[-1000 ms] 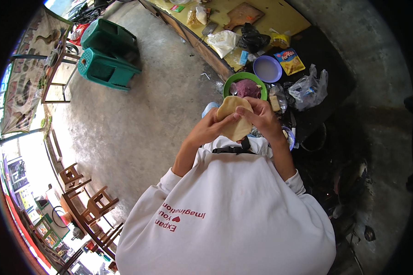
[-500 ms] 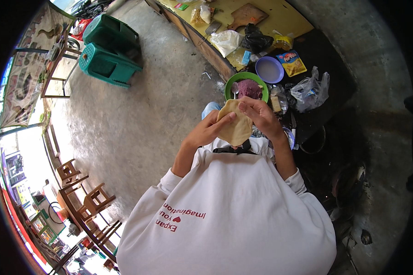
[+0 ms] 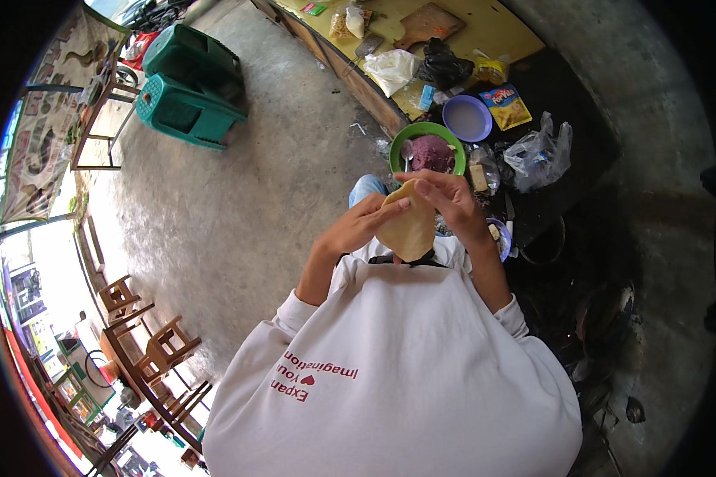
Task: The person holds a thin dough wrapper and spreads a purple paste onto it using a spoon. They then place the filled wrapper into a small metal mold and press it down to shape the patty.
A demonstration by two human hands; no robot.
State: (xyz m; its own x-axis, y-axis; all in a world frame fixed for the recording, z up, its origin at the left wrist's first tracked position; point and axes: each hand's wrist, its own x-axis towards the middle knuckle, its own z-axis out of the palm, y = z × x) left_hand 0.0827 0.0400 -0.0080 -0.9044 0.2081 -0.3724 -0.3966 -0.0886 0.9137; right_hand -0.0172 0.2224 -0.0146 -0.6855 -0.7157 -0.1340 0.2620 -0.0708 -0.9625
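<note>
A thin, pale yellow sheet of dough [image 3: 410, 230] hangs folded between both hands in front of my chest. My left hand [image 3: 356, 226] pinches its left edge near the top. My right hand [image 3: 452, 200] grips its upper right edge with curled fingers. Just beyond the hands stands a green bowl [image 3: 422, 132] holding a purple filling [image 3: 431, 151].
Past the green bowl are a blue bowl [image 3: 468, 118], a yellow packet [image 3: 505, 106], plastic bags [image 3: 539, 151] and a wooden cutting board [image 3: 429, 24] on a yellow mat. Green plastic stools [image 3: 187, 99] stand far left on the concrete floor, wooden chairs [image 3: 147, 350] at lower left.
The dough sheet has been folded narrower and hangs lower between my hands; the fingers shifted along its top edge.
</note>
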